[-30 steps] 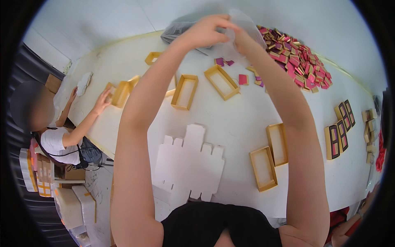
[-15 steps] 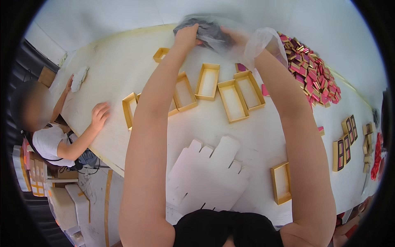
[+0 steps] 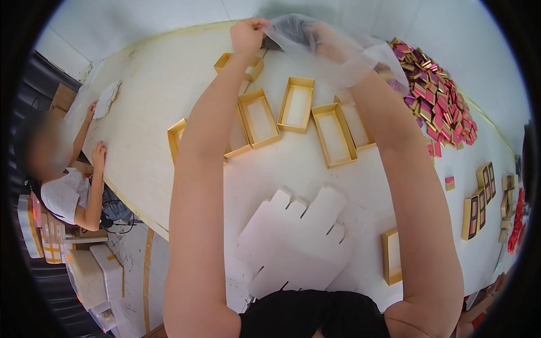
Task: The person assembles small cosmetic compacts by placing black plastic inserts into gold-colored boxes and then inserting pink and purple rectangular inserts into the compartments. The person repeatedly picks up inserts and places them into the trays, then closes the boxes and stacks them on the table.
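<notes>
At the far edge of the table, my left hand (image 3: 247, 35) is closed, pinching the edge of a clear plastic bag (image 3: 366, 56). Dark grey contents (image 3: 287, 31) show through the film; their kind cannot be made out. My right hand (image 3: 329, 44) reaches inside the bag, whose loose film surrounds the wrist and lower forearm. Its fingers look curled beside the dark contents, blurred behind the plastic. Below the hands stand several open gold boxes with white insides, including a middle one (image 3: 296, 105), one left of it (image 3: 260, 119) and one right of it (image 3: 334, 135).
Flat white die-cut cardboard (image 3: 298, 242) lies near me, beside another gold box (image 3: 391, 256). A heap of small pink and gold boxes (image 3: 437, 101) is at the far right, with dark-windowed boxes (image 3: 473, 211) nearer. At the left edge, a co-worker (image 3: 67, 191) touches a white stack (image 3: 107, 100).
My left hand has moved up and left, drawing the bag's film out from the dark contents. My right hand stays within the bag. The co-worker's nearer hand has pulled back to the table edge.
</notes>
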A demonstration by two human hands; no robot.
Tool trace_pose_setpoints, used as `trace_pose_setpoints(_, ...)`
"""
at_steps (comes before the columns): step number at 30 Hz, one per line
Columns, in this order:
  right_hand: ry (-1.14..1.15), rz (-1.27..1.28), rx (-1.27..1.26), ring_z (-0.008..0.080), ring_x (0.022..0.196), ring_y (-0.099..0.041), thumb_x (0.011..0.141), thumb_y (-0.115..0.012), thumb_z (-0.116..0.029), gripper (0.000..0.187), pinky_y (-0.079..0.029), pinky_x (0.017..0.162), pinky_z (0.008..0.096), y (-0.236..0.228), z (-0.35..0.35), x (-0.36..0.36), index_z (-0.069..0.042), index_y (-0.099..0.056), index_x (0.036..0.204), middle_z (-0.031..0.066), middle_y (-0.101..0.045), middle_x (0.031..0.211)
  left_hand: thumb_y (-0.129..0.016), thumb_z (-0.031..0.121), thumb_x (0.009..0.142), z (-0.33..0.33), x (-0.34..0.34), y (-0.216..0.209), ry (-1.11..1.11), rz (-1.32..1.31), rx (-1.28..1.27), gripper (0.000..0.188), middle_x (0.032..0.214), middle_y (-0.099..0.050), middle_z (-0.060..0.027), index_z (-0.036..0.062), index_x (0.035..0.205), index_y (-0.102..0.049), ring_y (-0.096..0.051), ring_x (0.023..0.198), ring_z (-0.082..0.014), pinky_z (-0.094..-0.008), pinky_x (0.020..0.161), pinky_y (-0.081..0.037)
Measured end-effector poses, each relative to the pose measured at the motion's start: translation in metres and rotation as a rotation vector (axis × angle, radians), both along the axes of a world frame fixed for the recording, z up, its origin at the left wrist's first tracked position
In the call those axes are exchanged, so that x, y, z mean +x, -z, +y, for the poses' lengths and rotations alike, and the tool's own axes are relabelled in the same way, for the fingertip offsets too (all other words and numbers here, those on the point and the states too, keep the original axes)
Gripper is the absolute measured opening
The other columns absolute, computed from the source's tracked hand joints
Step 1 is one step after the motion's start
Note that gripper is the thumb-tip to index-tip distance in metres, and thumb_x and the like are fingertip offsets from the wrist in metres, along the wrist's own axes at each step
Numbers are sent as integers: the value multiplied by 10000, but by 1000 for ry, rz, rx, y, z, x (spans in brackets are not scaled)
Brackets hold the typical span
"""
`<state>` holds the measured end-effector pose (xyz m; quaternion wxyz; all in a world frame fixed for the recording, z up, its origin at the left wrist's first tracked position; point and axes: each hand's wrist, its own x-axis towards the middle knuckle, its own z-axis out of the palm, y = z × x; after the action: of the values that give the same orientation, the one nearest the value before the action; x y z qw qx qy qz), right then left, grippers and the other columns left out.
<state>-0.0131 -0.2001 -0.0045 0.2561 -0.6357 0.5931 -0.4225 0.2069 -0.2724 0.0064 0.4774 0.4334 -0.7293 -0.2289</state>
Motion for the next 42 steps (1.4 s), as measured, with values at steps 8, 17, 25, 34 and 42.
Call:
trace_pose_setpoints(8, -26, 481, -213, 234, 918, -634, 923, -653, -280, 330, -501, 809, 326, -36, 67, 13, -31, -642, 1139, 144, -681, 1028, -669, 157, 880, -9, 42, -30, -132, -106, 315, 206, 949, -716, -134, -13, 988, -714, -690, 805, -225, -344, 739, -569)
trace_pose_setpoints(17, -69, 561, -209, 249, 960, -643, 931, -643, -178, 301, -508, 860, 336, -44, 74, 6, -13, -618, 1182, 145, -675, 1078, -599, 296, 963, -23, 40, -50, -110, 97, 517, 347, 810, -690, -149, -33, 866, -652, -680, 649, -254, -388, 561, -584)
trace_pose_setpoints(25, 192, -936, 304, 307, 951, -642, 892, -661, -40, 233, -547, 851, 485, -3, -1, -58, 24, -604, 1109, 152, -650, 1065, -433, 406, 1035, -105, 105, -249, 23, 758, -208, 485, 1271, -570, -205, -19, 1254, -516, -588, 1106, -318, -477, 894, -521)
trace_pose_setpoints(34, 427, -625, 440, 237, 886, -627, 865, -714, -70, 208, -511, 820, 436, -11, 35, -77, -63, -632, 1057, 80, -661, 990, -695, 705, 726, 4, 48, -100, 249, -795, 455, 1012, 1547, -371, -67, 291, 1547, -272, -354, 1398, -318, -548, 1017, -398)
trace_pose_setpoints(42, 340, -646, 486, 184, 816, -630, 861, -737, -128, 169, -504, 784, 393, -16, 41, -81, -105, -639, 996, 19, -664, 885, -674, 654, 787, 60, -65, -3, 116, -1008, -318, 823, 1547, -317, -188, 453, 1495, -306, -285, 1417, -443, -522, 1060, -403)
